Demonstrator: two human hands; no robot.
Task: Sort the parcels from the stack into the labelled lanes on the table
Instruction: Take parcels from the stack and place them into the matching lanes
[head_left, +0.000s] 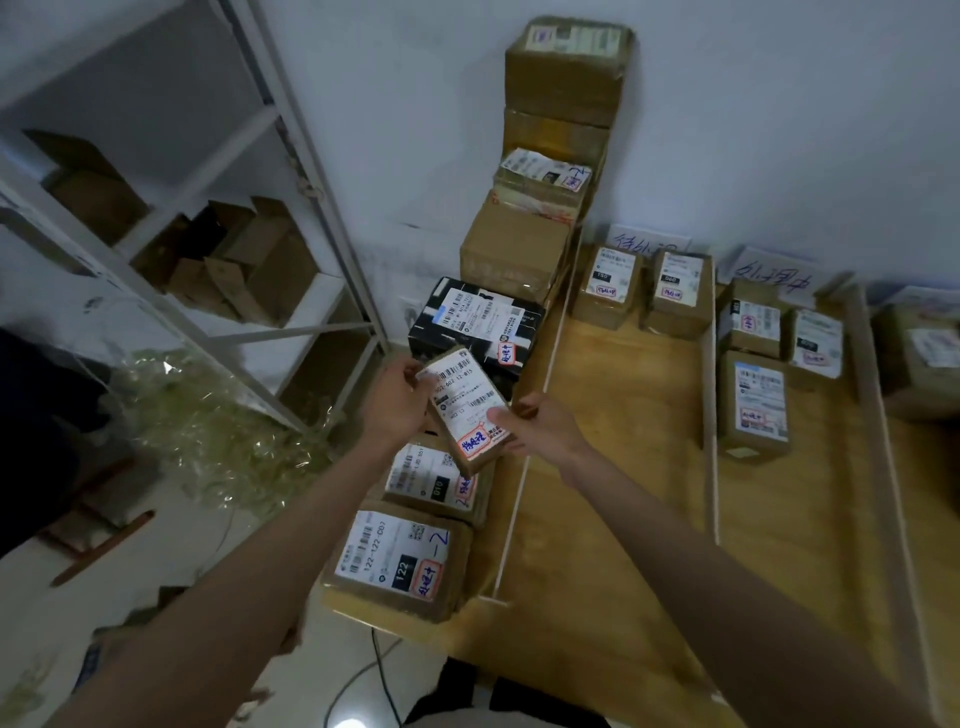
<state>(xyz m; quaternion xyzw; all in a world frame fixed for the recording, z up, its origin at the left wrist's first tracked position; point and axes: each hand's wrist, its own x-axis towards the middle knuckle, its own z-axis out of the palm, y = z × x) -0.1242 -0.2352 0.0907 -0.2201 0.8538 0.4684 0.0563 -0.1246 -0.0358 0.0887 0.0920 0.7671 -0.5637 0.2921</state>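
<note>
Two hands grasp one small parcel (469, 410) above desk's left edge: left hand (397, 402) pinches far end, right hand (537, 423) grips near side. Stack (545, 171) stands at far-left corner. Sorted parcels (647, 291) lie in lanes along far edge.

A white metal shelving rack (218, 218) stands against a pale wall (779, 104) over a light tiled floor (171, 551).

Both arms outstretched, left hand (397, 402) and right hand (540, 423) with fingers curled, gripping.
</note>
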